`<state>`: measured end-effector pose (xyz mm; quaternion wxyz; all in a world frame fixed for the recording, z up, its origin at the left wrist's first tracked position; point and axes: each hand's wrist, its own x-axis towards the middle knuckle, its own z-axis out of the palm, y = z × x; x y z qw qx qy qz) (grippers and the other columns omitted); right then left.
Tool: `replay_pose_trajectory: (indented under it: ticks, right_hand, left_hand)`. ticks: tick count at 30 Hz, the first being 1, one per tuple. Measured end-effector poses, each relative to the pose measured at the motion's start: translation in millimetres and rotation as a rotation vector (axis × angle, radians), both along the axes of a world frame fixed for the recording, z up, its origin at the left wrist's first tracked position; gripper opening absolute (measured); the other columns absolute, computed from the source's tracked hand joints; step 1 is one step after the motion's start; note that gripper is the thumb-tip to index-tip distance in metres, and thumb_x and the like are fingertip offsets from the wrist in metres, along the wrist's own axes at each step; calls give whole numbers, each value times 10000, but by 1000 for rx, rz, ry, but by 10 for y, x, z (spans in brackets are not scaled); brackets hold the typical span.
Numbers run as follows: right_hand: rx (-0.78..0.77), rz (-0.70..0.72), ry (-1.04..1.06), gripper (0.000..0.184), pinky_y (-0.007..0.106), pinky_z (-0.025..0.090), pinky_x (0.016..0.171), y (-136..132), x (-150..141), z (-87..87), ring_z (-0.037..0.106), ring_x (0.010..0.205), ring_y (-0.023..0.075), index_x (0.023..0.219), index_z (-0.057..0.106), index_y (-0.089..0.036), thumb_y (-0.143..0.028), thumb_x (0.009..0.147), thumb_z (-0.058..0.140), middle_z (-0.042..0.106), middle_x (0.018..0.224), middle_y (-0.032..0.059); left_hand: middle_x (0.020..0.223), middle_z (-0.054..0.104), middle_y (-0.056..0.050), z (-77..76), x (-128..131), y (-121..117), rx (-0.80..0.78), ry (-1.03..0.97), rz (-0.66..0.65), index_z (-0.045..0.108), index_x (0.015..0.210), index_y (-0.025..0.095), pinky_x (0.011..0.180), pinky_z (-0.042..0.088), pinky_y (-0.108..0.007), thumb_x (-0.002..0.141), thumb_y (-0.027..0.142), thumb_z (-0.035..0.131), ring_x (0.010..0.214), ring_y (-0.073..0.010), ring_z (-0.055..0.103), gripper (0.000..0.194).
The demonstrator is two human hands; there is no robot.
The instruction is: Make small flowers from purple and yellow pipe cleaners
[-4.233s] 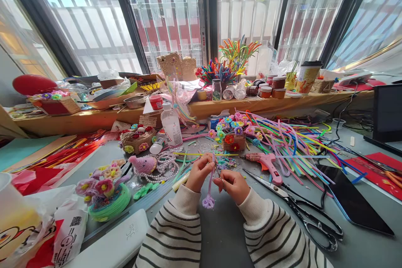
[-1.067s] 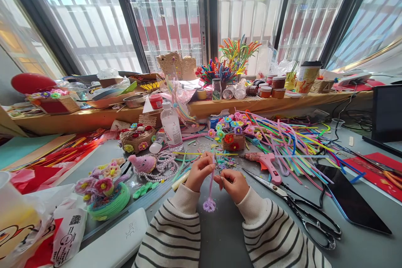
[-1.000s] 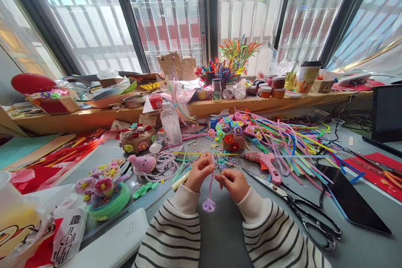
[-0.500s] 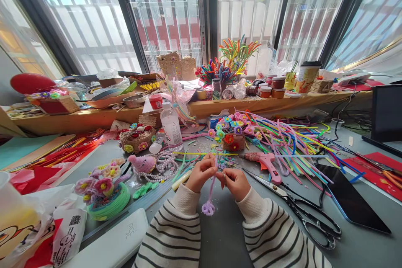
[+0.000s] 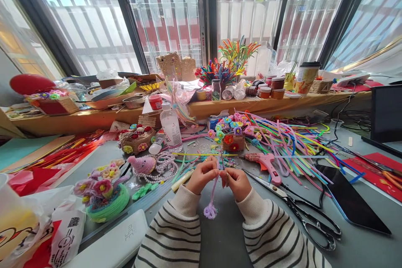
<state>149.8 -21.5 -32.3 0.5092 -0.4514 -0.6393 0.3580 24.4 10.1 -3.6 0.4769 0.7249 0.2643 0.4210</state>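
Observation:
Between thumb and fingers, my left hand (image 5: pixel 203 176) pinches a lavender pipe cleaner (image 5: pixel 214 190). Its lower end hangs below my fingertips and is curled into a small looped flower (image 5: pixel 210 210). Close beside it, my right hand (image 5: pixel 236 183) is closed too, its fingertips meeting those of the left. A thin dark piece (image 5: pixel 222 162) sticks up between the hands; what it is and how the right fingers grip it are too small to make out. Just beyond the hands lie pipe cleaner scraps and a pink glue gun (image 5: pixel 264 164).
Large black-handled scissors (image 5: pixel 309 217) and a dark phone (image 5: pixel 351 201) lie right. Pipe cleaners (image 5: pixel 292 142) are heaped behind them. Left are a white power bank (image 5: pixel 109 243), a green flower pot (image 5: pixel 108 207) and pearl strings (image 5: pixel 166 167). A bottle (image 5: pixel 171 125) stands behind.
Both hands have shifted very slightly to the right. The hanging lavender flower has swung a little right and lower. The pinch of both hands looks the same.

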Motion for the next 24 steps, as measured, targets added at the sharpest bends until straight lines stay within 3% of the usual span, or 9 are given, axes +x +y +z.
replay_pose_trajectory:
  ticks: [5,13,24]
  right_hand:
    - [-25,-22,83,500,215,256,430,24,15,-29,325,391,77,425,445,-161,-564,697,333,338,390,-36]
    - [-41,-25,103,505,213,261,424,37,10,-41,332,382,73,437,456,-154,-573,692,335,337,383,-39]
    - [-39,70,101,561,210,261,405,17,-1,-31,329,388,71,430,471,-149,-629,664,299,344,386,-28]
  left_hand:
    - [566,420,14,-8,-15,21,-21,-45,105,454,499,150,600,309,-238,673,266,466,605,-109,394,210]
    - [600,553,-5,25,22,-26,-287,-158,176,570,642,138,606,379,-232,645,300,526,602,-112,488,168]
    - [541,564,12,35,14,-15,-326,-143,207,558,586,138,567,387,-220,581,303,595,540,-95,494,170]
